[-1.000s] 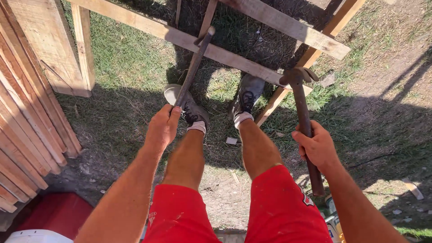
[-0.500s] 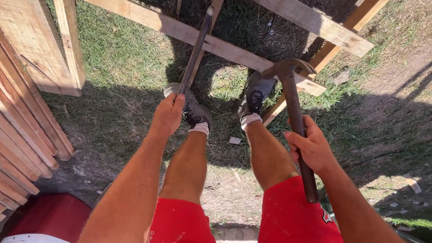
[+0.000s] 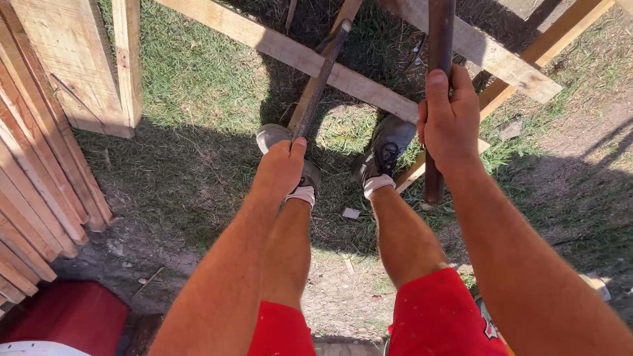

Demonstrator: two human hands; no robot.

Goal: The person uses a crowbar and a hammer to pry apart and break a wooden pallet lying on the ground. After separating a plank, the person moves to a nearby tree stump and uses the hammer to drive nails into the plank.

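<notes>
- Outdoors, on patchy grass (image 3: 198, 86) and bare dirt in hard sunlight; pale wooden boards (image 3: 39, 158) lean in a stack at the left, and a frame of crossed timbers (image 3: 297, 56) lies on the ground ahead of the person's shoes.
- The left hand (image 3: 282, 168) is clenched around the lower end of a thin dark metal bar (image 3: 321, 82), which slants up and away so that its tip rests against the crossed timbers.
- The right hand (image 3: 450, 118) is wrapped tight around a thick rusty-brown handle (image 3: 436, 39), held nearly upright; its top runs out of view, so I cannot tell what head it carries.
- The left shoe (image 3: 290, 155) sits just behind the thin bar; the right shoe (image 3: 386, 148) stands on or beside a slanting timber.
- Judging from here, doing this well means keeping the bar's tip seated firmly on the wood, with the holding fist low and clear of the top end.
- The raised handle wants a square, controlled path; a glancing blow could skid toward the left knuckles or the shoes.
- A red container (image 3: 66, 320) stands near the left leg.
</notes>
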